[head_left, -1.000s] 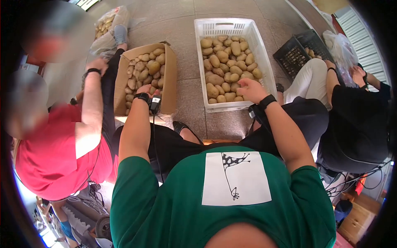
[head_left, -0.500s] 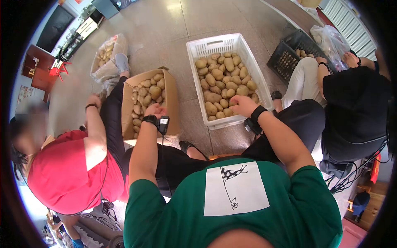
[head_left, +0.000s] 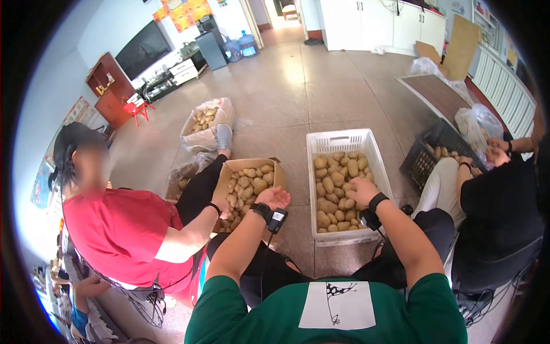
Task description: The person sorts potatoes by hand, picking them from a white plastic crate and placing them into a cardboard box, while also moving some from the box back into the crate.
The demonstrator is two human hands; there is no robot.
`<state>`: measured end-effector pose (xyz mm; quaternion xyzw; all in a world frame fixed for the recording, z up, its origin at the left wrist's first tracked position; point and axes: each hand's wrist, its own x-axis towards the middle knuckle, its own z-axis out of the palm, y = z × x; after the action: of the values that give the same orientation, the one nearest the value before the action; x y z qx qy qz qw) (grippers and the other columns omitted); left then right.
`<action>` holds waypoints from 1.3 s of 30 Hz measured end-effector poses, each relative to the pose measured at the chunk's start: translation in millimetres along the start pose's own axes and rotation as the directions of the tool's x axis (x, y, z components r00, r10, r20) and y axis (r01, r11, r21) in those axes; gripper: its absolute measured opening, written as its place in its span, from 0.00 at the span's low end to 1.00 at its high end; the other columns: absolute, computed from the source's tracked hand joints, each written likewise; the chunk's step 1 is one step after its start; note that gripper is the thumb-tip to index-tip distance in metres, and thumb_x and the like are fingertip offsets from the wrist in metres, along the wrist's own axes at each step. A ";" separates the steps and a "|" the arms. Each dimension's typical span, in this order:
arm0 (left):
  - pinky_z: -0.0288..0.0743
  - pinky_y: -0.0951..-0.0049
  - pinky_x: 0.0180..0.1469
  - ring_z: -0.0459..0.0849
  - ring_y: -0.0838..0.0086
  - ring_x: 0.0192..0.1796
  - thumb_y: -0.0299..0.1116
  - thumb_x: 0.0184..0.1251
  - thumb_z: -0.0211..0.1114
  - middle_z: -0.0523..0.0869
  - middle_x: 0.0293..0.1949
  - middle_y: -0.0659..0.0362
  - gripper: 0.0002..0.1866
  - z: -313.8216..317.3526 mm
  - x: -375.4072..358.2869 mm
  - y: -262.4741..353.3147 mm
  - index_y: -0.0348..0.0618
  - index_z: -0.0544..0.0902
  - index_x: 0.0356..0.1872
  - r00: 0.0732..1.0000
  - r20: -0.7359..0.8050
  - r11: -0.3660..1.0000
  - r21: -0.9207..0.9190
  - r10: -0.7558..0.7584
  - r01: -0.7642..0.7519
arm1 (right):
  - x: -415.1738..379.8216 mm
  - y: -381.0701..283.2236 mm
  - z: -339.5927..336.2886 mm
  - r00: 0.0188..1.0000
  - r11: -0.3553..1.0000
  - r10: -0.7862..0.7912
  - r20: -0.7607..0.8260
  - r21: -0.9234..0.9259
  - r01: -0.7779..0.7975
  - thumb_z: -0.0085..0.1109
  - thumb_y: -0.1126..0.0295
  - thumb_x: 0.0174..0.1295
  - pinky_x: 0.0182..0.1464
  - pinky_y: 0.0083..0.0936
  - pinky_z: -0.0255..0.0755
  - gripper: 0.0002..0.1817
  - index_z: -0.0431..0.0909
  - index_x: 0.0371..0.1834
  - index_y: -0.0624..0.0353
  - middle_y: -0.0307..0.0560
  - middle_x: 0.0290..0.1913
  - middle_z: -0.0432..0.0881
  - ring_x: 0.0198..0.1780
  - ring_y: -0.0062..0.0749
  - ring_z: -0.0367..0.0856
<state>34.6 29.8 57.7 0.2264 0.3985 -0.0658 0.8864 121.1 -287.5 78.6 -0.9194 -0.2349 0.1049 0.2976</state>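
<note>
My left hand (head_left: 274,198) is palm up with its fingers loosely spread and nothing in them, over the near right rim of a cardboard box (head_left: 277,179) of potatoes (head_left: 245,182). My right hand (head_left: 362,192) reaches into a white plastic crate (head_left: 313,198), its fingers bent down among the potatoes (head_left: 335,182) there. Its fingertips are partly hidden, so whether a potato is between them does not show. Each of my wrists wears a dark band with a small device.
To the left, a person in red has a hand (head_left: 222,206) at the cardboard box. On the right, a person in black works by a dark crate (head_left: 421,166) and a plastic bag (head_left: 484,123). A plastic-lined container (head_left: 206,136) of potatoes stands farther back.
The view has tilted up, showing more of the room. My left hand has turned palm up with its fingers spread. The person in red has moved a hand to the cardboard box.
</note>
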 end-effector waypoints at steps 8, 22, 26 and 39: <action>0.72 0.64 0.43 0.72 0.62 0.40 0.29 0.61 0.52 0.70 0.36 0.53 0.08 12.7 -8.8 -7.2 0.36 0.67 0.39 0.998 -0.006 0.997 0.033 -0.069 0.069 | 2.3 45.7 -11.0 0.974 0.961 0.217 0.060 -0.189 -0.202 0.62 0.61 0.43 0.55 0.34 0.64 0.29 0.67 0.50 0.56 0.57 0.53 0.66 0.55 0.47 0.65; 0.74 0.65 0.43 0.74 0.63 0.39 0.28 0.60 0.54 0.73 0.35 0.53 0.07 18.1 0.0 -30.3 0.38 0.71 0.38 0.995 -0.044 0.993 0.073 -0.090 0.093 | 0.3 55.4 13.7 0.883 0.856 0.445 0.149 -0.361 -0.371 0.70 0.56 0.31 0.59 0.35 0.60 0.43 0.63 0.56 0.52 0.60 0.57 0.59 0.58 0.51 0.60; 0.74 0.66 0.43 0.74 0.64 0.39 0.28 0.61 0.54 0.74 0.35 0.54 0.07 21.1 6.7 -32.3 0.38 0.71 0.39 0.997 -0.031 0.986 0.146 -0.074 0.078 | 1.8 44.5 7.4 0.795 0.784 0.552 0.251 -0.480 -0.393 0.66 0.60 0.39 0.61 0.38 0.58 0.40 0.58 0.58 0.51 0.55 0.62 0.49 0.63 0.51 0.50; 0.74 0.66 0.40 0.74 0.66 0.38 0.29 0.62 0.53 0.74 0.35 0.56 0.07 12.8 14.8 -31.6 0.43 0.71 0.39 0.992 0.023 0.975 0.190 -0.123 0.116 | 9.2 63.1 27.3 0.864 0.850 0.464 0.198 -0.374 -0.371 0.70 0.52 0.29 0.55 0.36 0.63 0.41 0.66 0.51 0.52 0.60 0.52 0.63 0.55 0.51 0.63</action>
<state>43.9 -3.2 43.2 0.2838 0.3878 -0.1602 0.8622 143.4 -314.3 18.6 -0.9600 -0.0810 0.2568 0.0764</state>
